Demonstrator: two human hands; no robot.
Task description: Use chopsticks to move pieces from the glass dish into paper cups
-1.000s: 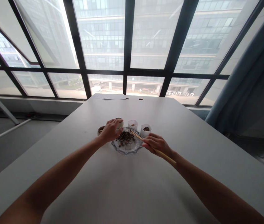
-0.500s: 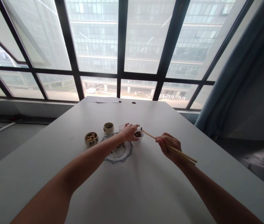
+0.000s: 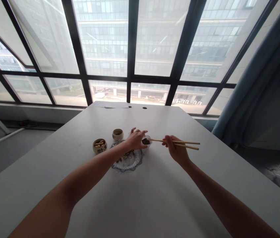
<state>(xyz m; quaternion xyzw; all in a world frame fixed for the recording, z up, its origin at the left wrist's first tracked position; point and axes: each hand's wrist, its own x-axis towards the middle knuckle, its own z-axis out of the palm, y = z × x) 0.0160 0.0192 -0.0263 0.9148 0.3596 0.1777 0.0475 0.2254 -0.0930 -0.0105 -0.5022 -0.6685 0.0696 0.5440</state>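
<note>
My right hand [image 3: 176, 148] is closed round a pair of wooden chopsticks [image 3: 187, 142], held almost level. Their tips are at the rim of a small clear plastic cup [image 3: 149, 145] that contains dark pieces [image 3: 145, 141]; whether they pinch one is too small to tell. My left hand [image 3: 135, 139] holds this cup at its left side, with thumb and fingers about it. Beneath my left forearm a scalloped glass plate [image 3: 140, 162] bears several small dark and pale pieces, partly hidden by the arm.
Left of the plate stands a ceramic pot [image 3: 99, 149] with pale brown nuts or similar pieces. A second ceramic pot [image 3: 117, 136] is behind the plate. Paper sheets [image 3: 110, 105] lie at the far edge of the white table [image 3: 155, 198], before the windows.
The chopsticks have swung from slanting to nearly level, and their tips have come down to the cup. A dark piece showed at the tips before. The view has shifted slightly.
</note>
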